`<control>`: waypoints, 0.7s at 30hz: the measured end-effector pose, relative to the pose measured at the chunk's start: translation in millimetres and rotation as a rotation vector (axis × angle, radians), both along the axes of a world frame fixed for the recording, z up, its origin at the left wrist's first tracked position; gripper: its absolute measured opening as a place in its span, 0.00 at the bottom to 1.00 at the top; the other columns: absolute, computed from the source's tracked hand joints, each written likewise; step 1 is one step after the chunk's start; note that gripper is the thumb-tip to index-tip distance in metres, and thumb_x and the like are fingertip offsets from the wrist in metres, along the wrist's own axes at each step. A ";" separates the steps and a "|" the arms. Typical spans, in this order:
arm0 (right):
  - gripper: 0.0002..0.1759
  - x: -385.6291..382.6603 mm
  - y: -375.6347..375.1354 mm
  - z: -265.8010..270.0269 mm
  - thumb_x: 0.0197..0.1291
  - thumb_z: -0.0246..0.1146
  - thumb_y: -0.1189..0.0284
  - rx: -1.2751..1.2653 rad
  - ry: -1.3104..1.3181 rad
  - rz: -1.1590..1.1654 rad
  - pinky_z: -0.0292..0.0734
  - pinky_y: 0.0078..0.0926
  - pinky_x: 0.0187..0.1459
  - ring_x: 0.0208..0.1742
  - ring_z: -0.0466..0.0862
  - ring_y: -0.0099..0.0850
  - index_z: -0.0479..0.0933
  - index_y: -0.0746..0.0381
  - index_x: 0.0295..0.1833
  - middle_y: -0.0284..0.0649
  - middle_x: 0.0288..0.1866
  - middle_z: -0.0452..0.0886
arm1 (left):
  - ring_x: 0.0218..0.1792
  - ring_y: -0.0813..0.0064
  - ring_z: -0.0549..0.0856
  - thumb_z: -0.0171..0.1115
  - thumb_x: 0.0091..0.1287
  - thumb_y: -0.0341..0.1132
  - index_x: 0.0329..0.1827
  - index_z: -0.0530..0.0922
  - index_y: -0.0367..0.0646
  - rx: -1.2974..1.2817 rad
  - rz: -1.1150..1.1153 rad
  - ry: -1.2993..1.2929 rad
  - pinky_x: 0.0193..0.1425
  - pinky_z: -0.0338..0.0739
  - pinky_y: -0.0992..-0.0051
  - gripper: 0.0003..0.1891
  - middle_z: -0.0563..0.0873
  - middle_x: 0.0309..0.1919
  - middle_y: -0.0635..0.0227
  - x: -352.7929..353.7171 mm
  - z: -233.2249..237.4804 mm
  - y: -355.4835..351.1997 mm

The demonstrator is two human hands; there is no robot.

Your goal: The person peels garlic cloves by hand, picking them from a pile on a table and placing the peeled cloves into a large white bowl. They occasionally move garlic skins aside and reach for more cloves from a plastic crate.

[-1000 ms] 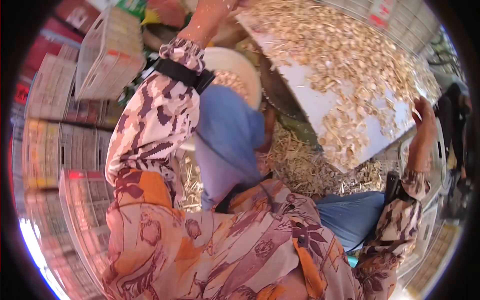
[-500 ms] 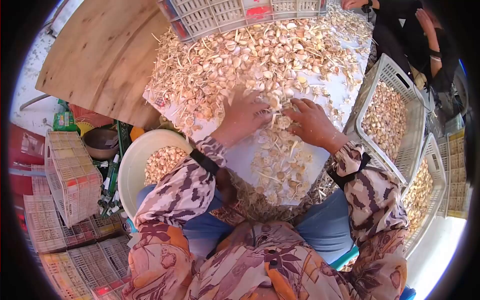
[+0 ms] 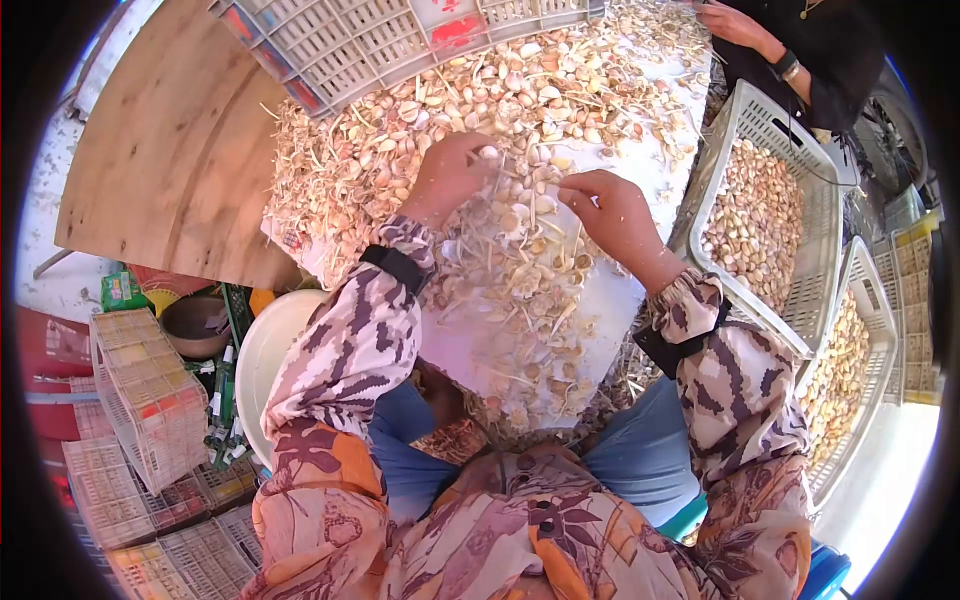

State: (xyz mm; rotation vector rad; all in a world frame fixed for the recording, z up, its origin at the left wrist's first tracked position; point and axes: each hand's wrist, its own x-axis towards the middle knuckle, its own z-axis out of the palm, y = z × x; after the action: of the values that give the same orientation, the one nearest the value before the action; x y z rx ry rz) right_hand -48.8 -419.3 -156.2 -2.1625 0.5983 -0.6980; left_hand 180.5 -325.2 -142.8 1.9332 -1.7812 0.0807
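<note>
A heap of garlic cloves (image 3: 520, 85), mixed with dry stalks and skins, covers the pale work table (image 3: 612, 312). My left hand (image 3: 452, 180) is over the heap's near left side, fingers curled closed, with a whitish garlic clove (image 3: 488, 153) at the fingertips. To its right, my right hand (image 3: 612, 218) has thumb and forefinger drawn together low over the cloves; whatever is between them is too small to make out. Between and below both hands, a strip of garlic scraps (image 3: 545, 300) runs down to the table's near edge.
A grey crate (image 3: 400, 50) stands at the table's far side. Crates of cloves (image 3: 755, 220) line the right. On the left are a cream basin (image 3: 262, 350), a wooden board (image 3: 160, 150) and stacked crates (image 3: 150, 400). Another person's hand (image 3: 735, 25) is at the far right.
Both hands have lifted from the scraps and moved apart, the left one up and left. Their fingers have gone from spread to closed. More scraps lie along the near strip, and the view has shifted slightly.
</note>
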 end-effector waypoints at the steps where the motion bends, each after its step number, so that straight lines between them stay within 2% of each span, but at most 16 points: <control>1: 0.15 -0.2 -1.0 1.5 0.58 0.61 0.62 0.006 -0.003 -0.001 0.75 0.36 0.42 0.42 0.81 0.40 0.81 0.62 0.42 0.43 0.39 0.82 | 0.29 0.72 0.78 0.61 0.61 0.34 0.48 0.80 0.43 0.007 0.120 0.460 0.34 0.73 0.73 0.13 0.83 0.33 0.67 -4.5 1.9 10.5; 2: 0.17 0.0 -1.6 6.9 0.60 0.60 0.61 0.441 -0.100 -0.037 0.76 0.35 0.40 0.41 0.81 0.38 0.80 0.64 0.44 0.42 0.40 0.82 | 0.26 0.79 0.76 0.62 0.62 0.35 0.49 0.80 0.43 0.010 0.240 0.918 0.33 0.73 0.76 0.13 0.83 0.32 0.70 -15.3 11.3 20.4; 3: 0.19 -2.0 -0.7 11.7 0.62 0.59 0.60 0.879 -0.194 -0.075 0.76 0.33 0.39 0.41 0.81 0.35 0.79 0.65 0.46 0.42 0.40 0.82 | 0.27 0.84 0.75 0.62 0.63 0.36 0.49 0.81 0.43 -0.032 0.235 0.967 0.33 0.73 0.80 0.13 0.83 0.31 0.73 -27.0 21.0 27.6; 4: 0.19 -4.5 1.4 16.1 0.62 0.59 0.60 0.882 -0.197 -0.080 0.76 0.33 0.39 0.41 0.81 0.35 0.79 0.65 0.46 0.42 0.40 0.82 | 0.27 0.84 0.75 0.62 0.63 0.36 0.49 0.81 0.43 -0.026 0.232 0.966 0.33 0.73 0.80 0.13 0.83 0.31 0.73 -40.3 30.4 26.6; 6: 0.22 -7.1 9.9 27.3 0.65 0.56 0.58 1.445 -0.354 0.007 0.76 0.28 0.37 0.40 0.80 0.31 0.76 0.68 0.50 0.42 0.40 0.80 | 0.29 0.85 0.75 0.61 0.64 0.34 0.49 0.81 0.43 0.059 0.063 0.615 0.35 0.73 0.81 0.12 0.83 0.32 0.73 -72.7 46.4 16.8; 7: 0.20 -6.7 15.2 36.3 0.65 0.57 0.62 1.513 -0.429 0.020 0.74 0.22 0.32 0.36 0.78 0.28 0.74 0.68 0.52 0.40 0.37 0.79 | 0.32 0.77 0.80 0.60 0.62 0.30 0.47 0.82 0.43 0.124 0.030 0.517 0.39 0.75 0.77 0.11 0.84 0.34 0.69 -83.2 58.5 9.7; 8: 0.20 -8.4 12.0 32.1 0.65 0.57 0.62 1.510 -0.428 0.012 0.74 0.22 0.32 0.36 0.78 0.28 0.74 0.68 0.52 0.40 0.37 0.79 | 0.32 0.77 0.80 0.60 0.62 0.30 0.47 0.82 0.43 0.125 0.024 0.523 0.39 0.75 0.77 0.11 0.84 0.34 0.69 -75.8 50.8 -1.3; 10: 0.15 -12.4 -4.8 21.8 0.64 0.58 0.67 1.432 -0.573 -0.016 0.68 0.17 0.27 0.31 0.73 0.23 0.74 0.67 0.48 0.37 0.32 0.75 | 0.38 0.61 0.82 0.61 0.59 0.34 0.41 0.82 0.41 -0.201 -0.088 0.058 0.42 0.76 0.66 0.10 0.82 0.36 0.60 -44.7 17.9 -40.0; 11: 0.10 -20.5 -12.6 23.7 0.63 0.58 0.71 1.454 -0.612 0.014 0.63 0.15 0.23 0.27 0.69 0.21 0.73 0.66 0.44 0.33 0.29 0.72 | 0.42 0.56 0.81 0.58 0.58 0.31 0.40 0.81 0.44 -0.113 -0.158 -0.039 0.45 0.75 0.62 0.09 0.81 0.37 0.60 -32.5 -1.6 -51.9; 12: 0.09 -27.5 -18.5 23.8 0.63 0.58 0.71 1.445 -0.635 0.013 0.60 0.14 0.22 0.26 0.68 0.21 0.73 0.66 0.43 0.31 0.27 0.70 | 0.42 0.56 0.81 0.58 0.58 0.31 0.40 0.81 0.44 -0.117 -0.164 -0.035 0.45 0.75 0.62 0.09 0.81 0.37 0.60 -31.6 -10.6 -52.8; 14: 0.08 -40.9 -28.1 22.0 0.63 0.58 0.70 1.420 -0.638 -0.045 0.60 0.14 0.23 0.25 0.68 0.20 0.73 0.65 0.42 0.31 0.27 0.69 | 0.42 0.57 0.81 0.57 0.59 0.31 0.42 0.80 0.48 0.137 -0.128 -0.153 0.44 0.75 0.61 0.09 0.81 0.39 0.62 -31.6 -19.8 -59.0; 15: 0.08 -44.9 -32.1 21.2 0.63 0.58 0.70 1.411 -0.641 -0.047 0.60 0.14 0.23 0.25 0.68 0.20 0.73 0.65 0.42 0.31 0.27 0.69 | 0.44 0.55 0.80 0.56 0.59 0.29 0.47 0.77 0.47 0.247 -0.114 -0.158 0.46 0.75 0.63 0.13 0.80 0.42 0.60 -29.1 -19.7 -61.9; 18: 0.09 -51.8 -32.9 14.1 0.63 0.58 0.70 1.376 -0.614 -0.132 0.59 0.15 0.23 0.26 0.68 0.20 0.73 0.65 0.42 0.31 0.27 0.69 | 0.40 0.59 0.82 0.60 0.57 0.30 0.44 0.78 0.48 0.231 -0.097 -0.235 0.44 0.75 0.63 0.11 0.82 0.37 0.63 -31.9 -16.0 -55.1; 19: 0.09 -51.6 -32.6 12.9 0.63 0.58 0.69 1.378 -0.590 -0.162 0.60 0.15 0.24 0.26 0.68 0.20 0.73 0.65 0.42 0.31 0.27 0.70 | 0.40 0.59 0.82 0.60 0.57 0.30 0.44 0.78 0.48 0.230 -0.092 -0.239 0.44 0.75 0.63 0.11 0.82 0.37 0.63 -33.8 -12.5 -48.6; 21: 0.09 -51.1 -32.2 13.1 0.63 0.59 0.69 1.379 -0.575 -0.177 0.60 0.16 0.24 0.26 0.68 0.20 0.73 0.65 0.42 0.30 0.27 0.70 | 0.37 0.71 0.82 0.63 0.58 0.29 0.47 0.78 0.45 0.027 0.053 0.438 0.42 0.76 0.72 0.13 0.83 0.36 0.67 -46.3 6.9 -27.5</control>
State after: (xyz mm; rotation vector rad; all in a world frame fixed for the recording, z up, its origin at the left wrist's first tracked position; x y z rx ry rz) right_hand -99.8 -451.5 -143.1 -0.6058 0.6539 -0.6436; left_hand 134.2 -352.7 -135.9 1.8415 -1.4464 -0.3259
